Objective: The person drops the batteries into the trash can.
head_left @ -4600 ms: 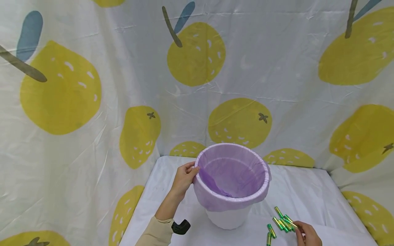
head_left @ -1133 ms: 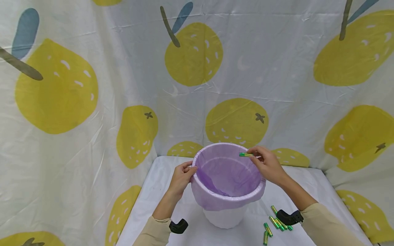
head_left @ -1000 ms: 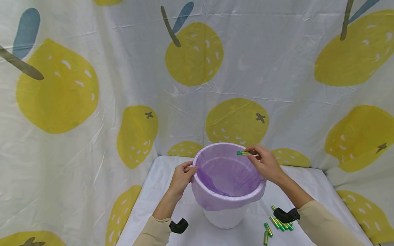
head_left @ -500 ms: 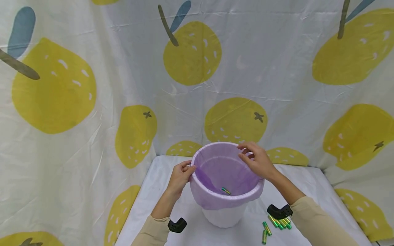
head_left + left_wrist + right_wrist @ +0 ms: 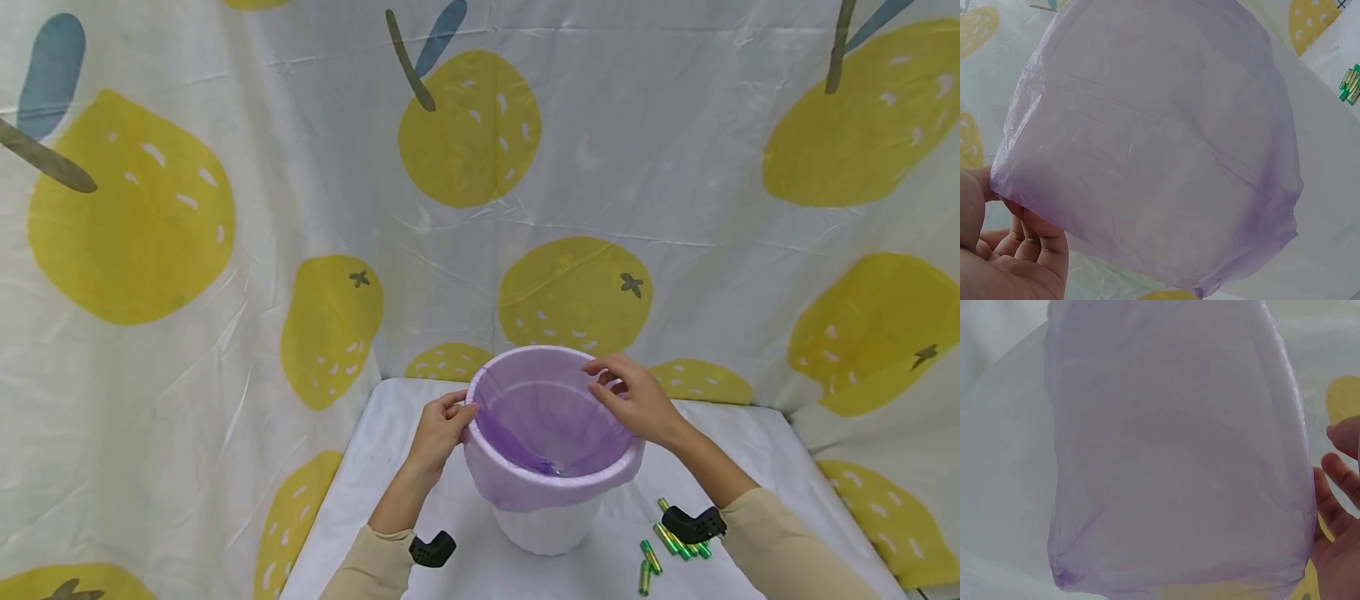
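1. Purple liner (image 5: pixel 555 417) covers the bin (image 5: pixel 551 529) at lower centre.
2. Left hand (image 5: pixel 438 427) grips the liner's left rim.
3. Right hand (image 5: pixel 633 400) hovers relaxed over the far-right rim, holding nothing.
4. Batteries (image 5: pixel 663 546) lie lower right.

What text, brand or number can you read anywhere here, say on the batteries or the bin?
None can be read.
Batteries: green and gold wrappers, any print too small to read.
Bin and purple liner: plain, no label.
Backdrop cloth: yellow fruit pattern only, no words.
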`<action>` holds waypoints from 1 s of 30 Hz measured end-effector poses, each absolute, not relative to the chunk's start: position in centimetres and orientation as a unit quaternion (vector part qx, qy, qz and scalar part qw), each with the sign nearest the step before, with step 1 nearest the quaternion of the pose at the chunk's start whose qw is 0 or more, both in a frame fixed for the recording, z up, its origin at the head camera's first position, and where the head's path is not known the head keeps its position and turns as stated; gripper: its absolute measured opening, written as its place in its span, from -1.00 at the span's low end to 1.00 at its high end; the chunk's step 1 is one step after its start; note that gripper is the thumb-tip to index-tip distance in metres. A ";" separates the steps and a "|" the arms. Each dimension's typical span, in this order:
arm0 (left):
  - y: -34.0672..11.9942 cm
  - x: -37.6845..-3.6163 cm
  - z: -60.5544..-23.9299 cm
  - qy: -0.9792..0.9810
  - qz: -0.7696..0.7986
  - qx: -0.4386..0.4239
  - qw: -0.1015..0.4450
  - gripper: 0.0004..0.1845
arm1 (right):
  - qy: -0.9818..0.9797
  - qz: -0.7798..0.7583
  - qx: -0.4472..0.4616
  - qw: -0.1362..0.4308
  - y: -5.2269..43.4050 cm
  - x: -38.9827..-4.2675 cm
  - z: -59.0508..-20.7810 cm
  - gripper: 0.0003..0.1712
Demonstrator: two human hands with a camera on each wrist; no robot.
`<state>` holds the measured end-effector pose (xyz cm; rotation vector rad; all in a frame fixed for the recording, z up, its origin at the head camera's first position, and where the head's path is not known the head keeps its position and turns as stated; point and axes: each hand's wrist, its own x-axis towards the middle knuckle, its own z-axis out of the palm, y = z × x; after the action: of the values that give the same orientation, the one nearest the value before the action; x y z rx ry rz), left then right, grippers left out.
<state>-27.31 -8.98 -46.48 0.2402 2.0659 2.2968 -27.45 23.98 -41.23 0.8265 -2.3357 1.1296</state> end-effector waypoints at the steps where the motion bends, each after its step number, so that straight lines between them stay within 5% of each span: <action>1: -9.0 -27.3 -46.5 0.667 0.741 0.077 0.021 -0.49 | -0.840 0.405 0.297 0.209 24.1 -27.4 -41.2 -0.75; 30: -9.1 -27.4 -46.6 0.665 0.743 0.075 0.026 -0.49 | -0.862 0.374 0.258 0.224 27.9 -25.1 -41.7 -0.67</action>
<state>-27.36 -9.07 -46.65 0.2317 2.0534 2.2958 -25.09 27.90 -41.65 0.7118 -2.3799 1.0308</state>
